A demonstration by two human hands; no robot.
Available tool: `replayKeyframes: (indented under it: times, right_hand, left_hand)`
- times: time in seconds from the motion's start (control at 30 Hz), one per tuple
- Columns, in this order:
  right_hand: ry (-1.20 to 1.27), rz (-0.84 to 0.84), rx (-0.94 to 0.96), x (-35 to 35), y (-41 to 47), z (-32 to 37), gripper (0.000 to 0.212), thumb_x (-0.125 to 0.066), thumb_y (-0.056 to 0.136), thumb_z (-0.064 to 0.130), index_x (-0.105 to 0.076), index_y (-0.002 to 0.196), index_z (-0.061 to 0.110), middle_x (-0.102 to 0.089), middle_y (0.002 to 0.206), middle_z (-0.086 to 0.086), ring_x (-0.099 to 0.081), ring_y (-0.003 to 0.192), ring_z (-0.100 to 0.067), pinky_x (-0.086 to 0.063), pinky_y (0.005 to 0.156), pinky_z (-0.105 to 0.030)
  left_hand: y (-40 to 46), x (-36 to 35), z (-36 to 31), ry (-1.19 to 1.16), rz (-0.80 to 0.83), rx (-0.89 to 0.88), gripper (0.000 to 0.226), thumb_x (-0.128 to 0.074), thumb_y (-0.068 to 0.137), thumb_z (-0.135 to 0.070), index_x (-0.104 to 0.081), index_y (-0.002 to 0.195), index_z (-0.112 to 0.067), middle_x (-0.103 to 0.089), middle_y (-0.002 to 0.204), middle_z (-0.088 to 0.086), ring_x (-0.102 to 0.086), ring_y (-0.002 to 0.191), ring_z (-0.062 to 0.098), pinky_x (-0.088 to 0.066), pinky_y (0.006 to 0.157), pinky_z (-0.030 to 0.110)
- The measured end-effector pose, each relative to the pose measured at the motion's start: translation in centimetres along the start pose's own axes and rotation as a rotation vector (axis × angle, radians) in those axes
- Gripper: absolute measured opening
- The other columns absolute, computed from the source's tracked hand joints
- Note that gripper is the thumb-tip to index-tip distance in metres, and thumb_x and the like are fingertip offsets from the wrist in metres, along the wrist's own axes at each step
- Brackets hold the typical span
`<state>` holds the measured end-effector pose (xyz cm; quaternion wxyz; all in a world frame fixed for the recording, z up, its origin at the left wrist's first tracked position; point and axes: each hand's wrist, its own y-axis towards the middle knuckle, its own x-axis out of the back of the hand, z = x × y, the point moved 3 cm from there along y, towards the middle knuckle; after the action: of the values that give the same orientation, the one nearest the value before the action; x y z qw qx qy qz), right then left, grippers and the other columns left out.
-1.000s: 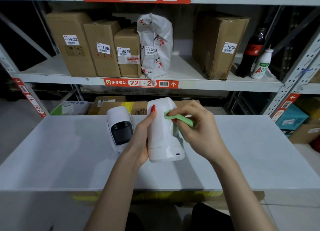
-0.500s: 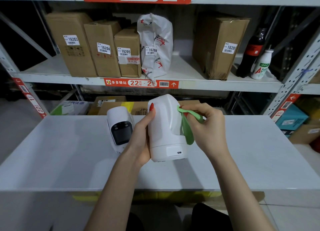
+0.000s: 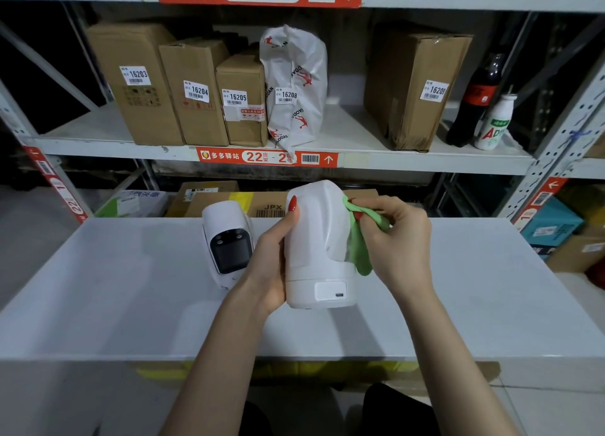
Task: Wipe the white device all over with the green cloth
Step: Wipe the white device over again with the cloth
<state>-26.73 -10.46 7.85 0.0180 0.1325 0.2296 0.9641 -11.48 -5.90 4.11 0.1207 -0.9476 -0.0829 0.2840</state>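
Device: I see the white device (image 3: 319, 245) upright near the middle of the white table (image 3: 131, 288), its base on the tabletop, a small port panel on the near face of the base.
Left hand: my left hand (image 3: 271, 258) wraps the device's left side, thumb laid up the near face with its red nail close to the top; the other fingers are hidden behind the body.
Right hand: my right hand (image 3: 397, 239) is curled and pinches the green cloth (image 3: 358, 242) between thumb and fingertips, right at the device's upper right edge.
Cloth: it is bunched at the pinch and hangs down along the device's right side, touching the shell, its loose end just above the base.
Second device: 1 more white device (image 3: 227, 242) with a dark screen lies tilted on the table just left of my left hand; I cannot tell whether they touch.
Shelf: beyond the far edge of the table, a metal shelf (image 3: 360, 155) holds 4 cardboard boxes (image 3: 196, 88) labelled 16203, 16204, 16205 and 16209, with a white plastic bag (image 3: 296, 85) labelled 16208 among them.
Far right of shelf: a dark bottle (image 3: 474, 101) and a small white bottle (image 3: 496, 124) stand side by side.
Signs: red strips read 22-3 above and 22-2 on the shelf edge.
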Motion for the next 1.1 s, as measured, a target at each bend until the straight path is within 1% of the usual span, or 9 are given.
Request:
replayKeyframes:
  times: [0.1,0.27,0.37,0.5,0.6,0.73,0.87,0.97,1.1]
  right_hand:
    - [0.098,0.110,0.043,-0.5,-0.1,0.5,0.031,-0.061,0.080,-0.011,-0.075,0.084,0.016,-0.071,0.095,-0.001,-0.066,0.092,-0.013,-0.053,0.078,-0.027]
    - [0.168,0.305,0.136,-0.8,-0.5,1.9,0.034,-0.067,0.079,-0.011,-0.075,0.083,0.022,-0.066,0.095,-0.001,-0.062,0.092,-0.011,-0.052,0.075,-0.027]
    - [0.199,0.307,0.101,-0.8,-0.4,1.7,0.038,-0.064,0.078,-0.013,-0.073,0.081,0.024,-0.069,0.094,0.001,-0.064,0.090,-0.015,-0.053,0.075,-0.032]
    - [0.165,0.298,0.097,-0.8,-0.5,1.4,0.031,-0.065,0.080,-0.009,-0.069,0.083,0.021,-0.071,0.086,0.007,-0.065,0.082,-0.016,-0.051,0.068,-0.028]
    - [0.172,0.425,0.087,-1.0,-0.7,1.8,0.023,-0.069,0.081,-0.004,-0.073,0.085,0.019,-0.071,0.088,0.012,-0.065,0.083,-0.008,-0.047,0.071,-0.020]
    - [0.118,0.546,0.100,-1.0,-0.9,2.0,0.024,-0.067,0.084,-0.004,-0.075,0.088,0.019,-0.064,0.080,0.025,-0.059,0.075,0.002,-0.041,0.067,-0.010]
    - [-0.027,0.473,0.129,-0.5,-0.5,1.1,0.024,-0.065,0.083,-0.007,-0.076,0.090,0.014,-0.066,0.085,0.018,-0.062,0.081,0.001,-0.042,0.073,-0.010]
    - [-0.107,0.430,0.156,-0.3,-0.3,0.7,0.025,-0.067,0.083,-0.004,-0.076,0.090,0.018,-0.068,0.092,0.013,-0.064,0.090,-0.006,-0.047,0.081,-0.020]
    - [0.005,0.490,0.161,-0.4,-0.5,1.3,0.026,-0.065,0.084,-0.007,-0.076,0.092,0.015,-0.067,0.090,0.011,-0.063,0.085,-0.003,-0.043,0.075,-0.013]
  left_hand:
    - [0.2,0.2,-0.1,-0.066,-0.041,-0.018,0.054,-0.060,0.080,-0.054,-0.068,0.118,-0.017,-0.073,0.113,0.011,-0.071,0.101,0.032,-0.056,0.087,0.049]
    - [0.5,0.8,-0.2,-0.131,-0.055,0.013,0.059,-0.055,0.088,-0.057,-0.064,0.127,-0.014,-0.070,0.119,0.016,-0.065,0.113,0.038,-0.056,0.089,0.049]
    - [0.5,0.9,-0.2,-0.152,-0.043,0.038,0.057,-0.054,0.088,-0.057,-0.065,0.125,-0.015,-0.071,0.117,0.016,-0.067,0.109,0.038,-0.056,0.087,0.049]
    - [0.4,0.6,-0.2,-0.150,-0.042,0.047,0.056,-0.056,0.087,-0.055,-0.065,0.124,-0.013,-0.071,0.116,0.017,-0.067,0.107,0.037,-0.054,0.090,0.050]
    - [0.6,0.7,-0.1,-0.152,-0.050,0.051,0.064,-0.058,0.082,-0.056,-0.064,0.127,-0.012,-0.069,0.121,0.019,-0.064,0.112,0.039,-0.053,0.093,0.051]
    - [0.7,1.3,-0.2,-0.148,-0.090,0.052,0.069,-0.062,0.074,-0.057,-0.064,0.128,-0.015,-0.070,0.119,0.017,-0.067,0.102,0.036,-0.058,0.082,0.046]
    - [0.7,1.5,-0.3,-0.167,-0.112,0.041,0.063,-0.063,0.078,-0.057,-0.064,0.127,-0.018,-0.071,0.118,0.014,-0.069,0.099,0.034,-0.058,0.081,0.046]
    - [0.5,1.2,-0.6,-0.182,-0.088,0.032,0.053,-0.055,0.089,-0.057,-0.066,0.123,-0.017,-0.075,0.107,0.012,-0.073,0.085,0.030,-0.061,0.069,0.041]
    - [0.5,1.3,-0.4,-0.134,-0.116,0.037,0.064,-0.062,0.078,-0.058,-0.064,0.127,-0.017,-0.072,0.116,0.014,-0.069,0.098,0.034,-0.059,0.080,0.044]
